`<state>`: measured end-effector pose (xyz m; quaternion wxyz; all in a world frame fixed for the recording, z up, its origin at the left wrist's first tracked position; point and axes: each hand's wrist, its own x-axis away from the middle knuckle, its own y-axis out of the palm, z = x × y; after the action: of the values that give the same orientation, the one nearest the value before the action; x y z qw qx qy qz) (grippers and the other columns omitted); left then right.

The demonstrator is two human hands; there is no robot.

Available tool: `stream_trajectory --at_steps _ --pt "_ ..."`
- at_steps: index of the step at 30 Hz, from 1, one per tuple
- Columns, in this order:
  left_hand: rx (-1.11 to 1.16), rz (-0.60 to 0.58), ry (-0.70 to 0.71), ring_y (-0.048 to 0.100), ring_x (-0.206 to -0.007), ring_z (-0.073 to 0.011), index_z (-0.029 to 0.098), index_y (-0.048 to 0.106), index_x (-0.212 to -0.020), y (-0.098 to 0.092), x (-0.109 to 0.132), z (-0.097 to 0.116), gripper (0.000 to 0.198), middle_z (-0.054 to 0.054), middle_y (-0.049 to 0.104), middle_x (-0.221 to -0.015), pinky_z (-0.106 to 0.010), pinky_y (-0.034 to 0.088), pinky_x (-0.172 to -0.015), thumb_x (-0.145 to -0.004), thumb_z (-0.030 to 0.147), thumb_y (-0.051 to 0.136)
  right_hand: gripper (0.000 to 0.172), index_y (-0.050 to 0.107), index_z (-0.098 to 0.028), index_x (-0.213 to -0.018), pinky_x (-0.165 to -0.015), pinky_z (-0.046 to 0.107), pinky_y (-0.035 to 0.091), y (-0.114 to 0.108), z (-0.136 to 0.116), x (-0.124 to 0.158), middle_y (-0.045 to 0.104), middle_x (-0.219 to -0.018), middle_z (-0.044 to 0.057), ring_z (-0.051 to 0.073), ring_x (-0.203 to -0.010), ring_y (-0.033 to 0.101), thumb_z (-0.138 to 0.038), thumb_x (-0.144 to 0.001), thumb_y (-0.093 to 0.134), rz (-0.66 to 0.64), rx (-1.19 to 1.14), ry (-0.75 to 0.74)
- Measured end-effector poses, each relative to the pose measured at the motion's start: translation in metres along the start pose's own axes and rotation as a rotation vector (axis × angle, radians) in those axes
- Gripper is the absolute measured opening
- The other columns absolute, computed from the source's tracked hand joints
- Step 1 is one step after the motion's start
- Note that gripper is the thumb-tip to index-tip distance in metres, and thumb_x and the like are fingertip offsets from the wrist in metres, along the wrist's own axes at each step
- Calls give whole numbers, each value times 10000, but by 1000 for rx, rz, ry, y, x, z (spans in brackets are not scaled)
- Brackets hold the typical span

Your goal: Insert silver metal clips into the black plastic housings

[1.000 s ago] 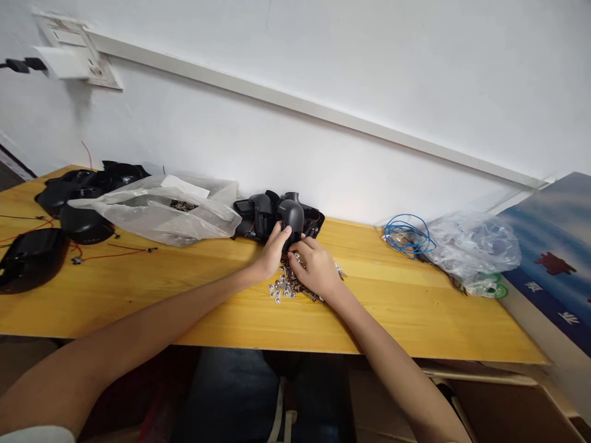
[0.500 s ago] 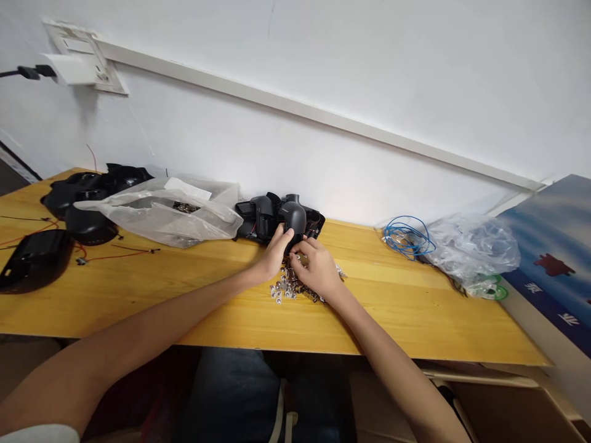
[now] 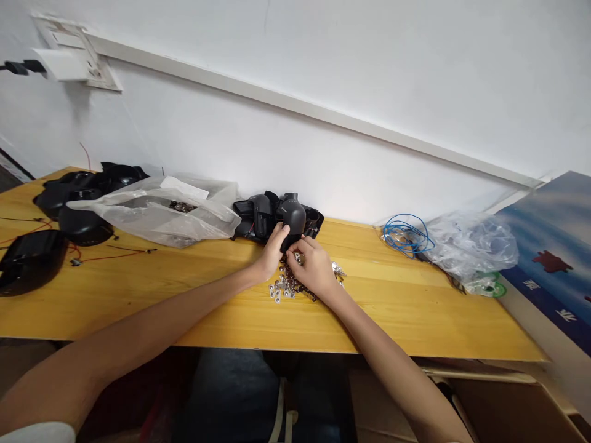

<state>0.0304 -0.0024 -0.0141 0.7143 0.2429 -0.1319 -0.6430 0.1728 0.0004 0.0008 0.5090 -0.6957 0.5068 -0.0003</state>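
Yellow wooden tabletop (image 3: 392, 314) runs across our head view, and near its middle our left hand (image 3: 272, 252) closes firmly around a black plastic housing (image 3: 292, 215), wrapped about its rounded lower part. Our right hand (image 3: 314, 267) sits just beside it, with its fingertips (image 3: 295, 246) drawn in to a narrow pinch against the bottom of the housing; we cannot tell whether they hold anything small there. The housing stands upright in front of a black moulded shell (image 3: 261, 215), close against it. Under both hands lies a loose heap of small metal fittings (image 3: 286, 286), spread on the wood. Left of the hands, a clear plastic bag (image 3: 152, 221) with metal pieces inside lies beside several black shells (image 3: 32, 261), and thin red wires (image 3: 132, 250) trail across the table. To the right are a coil of blue wire (image 3: 406, 237), a crumpled clear bag (image 3: 471, 246) and a blue printed board (image 3: 549, 246) at the table's end.
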Motion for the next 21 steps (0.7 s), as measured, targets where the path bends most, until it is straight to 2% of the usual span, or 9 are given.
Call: stream_trajectory --at_steps 4,13,17,21 --pt "18 -34 12 639 -1259 -275 260 670 -1127 1 -1 0 444 -35 734 -1212 -385 514 -1069 -899 639 708 79 687 -240 -946 -938 410 558 0 0 0 710 -1011 91 287 -1139 692 -219 -979 618 1 5 -6" --pt "44 5 -25 690 -1191 -303 230 665 -1139 6 0 6 536 -63 767 -1135 -407 563 -989 -842 671 738 51 622 -244 -974 -868 391 527 -4 -2 -1 704 -986 75 263 -964 665 -228 -952 578 -42 -6 -21" --pt "18 41 -10 717 -1131 -304 228 665 -1146 5 -1 8 545 -56 779 -1062 -393 589 -914 -844 679 709 107 551 -250 -990 -803 372 507 -9 -3 -1 682 -951 58 253 -895 647 -226 -886 552 -20 -50 34" --pt "7 48 10 732 -1113 -322 202 691 -1090 3 -3 11 548 -79 791 -995 -400 606 -882 -840 690 694 91 510 -252 -961 -730 365 483 -16 -1 -3 663 -923 52 249 -827 628 -238 -871 511 8 -63 89"
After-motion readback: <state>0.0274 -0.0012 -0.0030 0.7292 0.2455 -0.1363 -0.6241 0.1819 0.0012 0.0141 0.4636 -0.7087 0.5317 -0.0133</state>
